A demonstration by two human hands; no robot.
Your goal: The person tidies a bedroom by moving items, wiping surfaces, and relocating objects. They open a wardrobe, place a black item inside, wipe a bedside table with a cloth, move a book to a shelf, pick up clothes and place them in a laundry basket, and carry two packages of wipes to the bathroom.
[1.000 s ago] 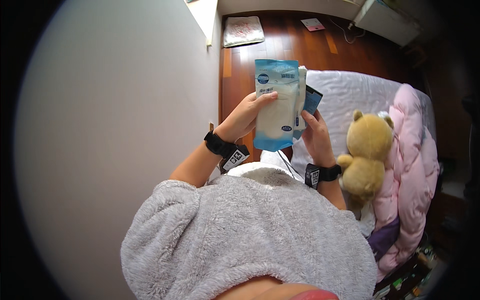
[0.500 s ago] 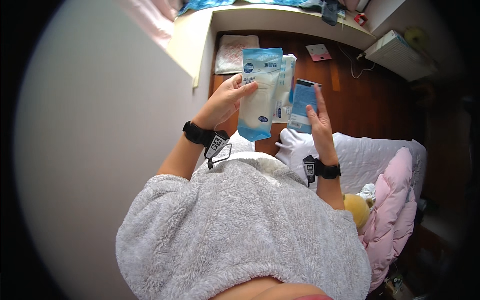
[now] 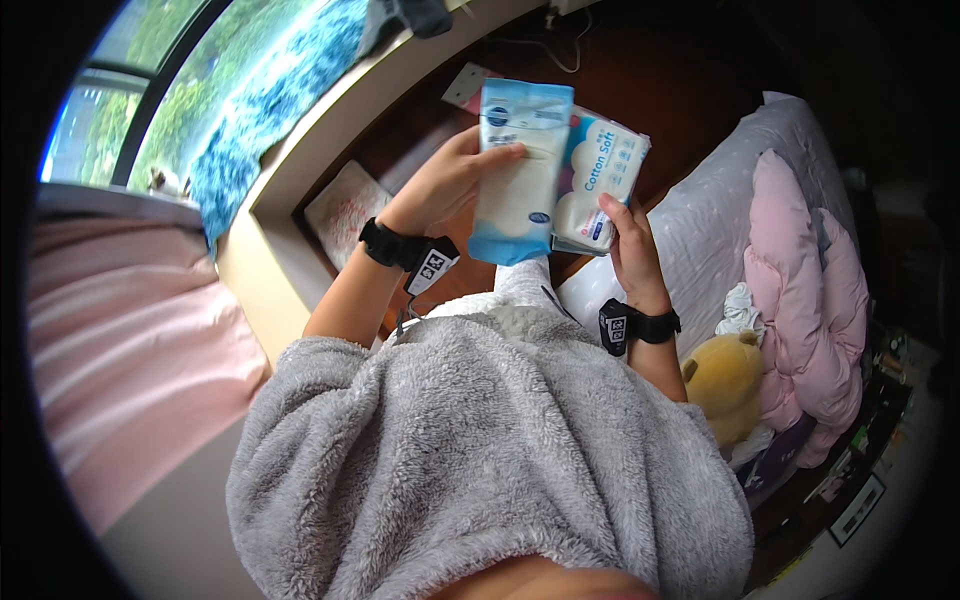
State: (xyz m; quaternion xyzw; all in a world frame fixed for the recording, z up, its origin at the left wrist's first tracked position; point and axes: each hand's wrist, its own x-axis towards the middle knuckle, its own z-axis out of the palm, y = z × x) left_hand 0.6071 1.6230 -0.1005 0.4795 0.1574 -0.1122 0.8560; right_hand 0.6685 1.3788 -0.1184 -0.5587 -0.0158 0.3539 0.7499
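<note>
My left hand (image 3: pixel 440 185) is closed on a soft blue-and-white wipes packet (image 3: pixel 518 195), its thumb across the front. The packet hangs upright before me and overlaps the left edge of a white pack of cotton tissues (image 3: pixel 600 185) with blue and dark red patches. My right hand (image 3: pixel 638 258) grips that pack from its lower right side, thumb on the front and fingers behind. A thin greyish edge shows under the pack; whether another flat package lies behind it I cannot tell. Both wrists wear black bands with small tagged modules.
To the right is a bed (image 3: pixel 690 220) with a pale sheet, a yellow plush toy (image 3: pixel 725 385) and a pink quilted jacket or cover (image 3: pixel 800 300). A window ledge (image 3: pixel 270 185) with a blue furry mat (image 3: pixel 270 110) runs along the left, above a pink curtain (image 3: pixel 150 350).
My view has turned left, bringing in the window and curtain. My right hand has moved to the white pack, formerly behind the wipes packet. The blue flat package it held is no longer plainly visible.
</note>
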